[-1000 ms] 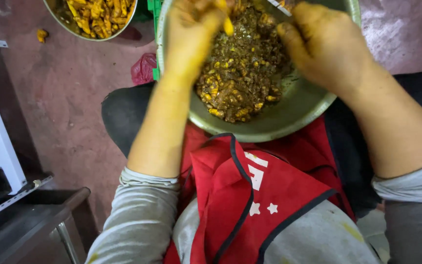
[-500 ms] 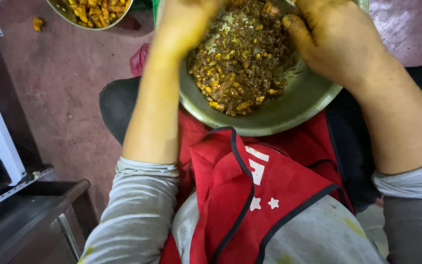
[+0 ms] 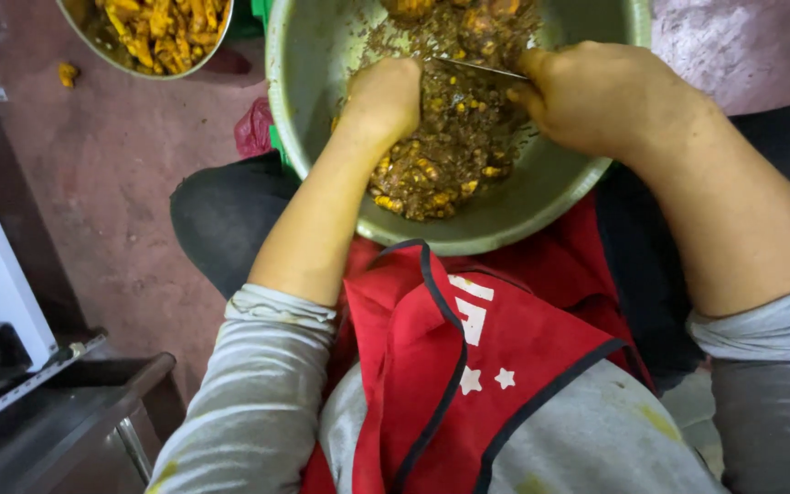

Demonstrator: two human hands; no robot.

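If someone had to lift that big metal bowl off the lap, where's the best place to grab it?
By the bare rim of the big metal bowl, probably from the near edge and its left side, where the lip is exposed. The middle is piled with peelings, and the left hand and right hand occupy it.

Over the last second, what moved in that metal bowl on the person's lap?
The left hand dropped its raised yellow piece and pushed down into the brown-and-yellow peelings. The right hand now shows a thin knife blade. The round grey metal bowl stayed on the lap.

Thin knife blade [image 3: 482, 67] (flat over scraps)
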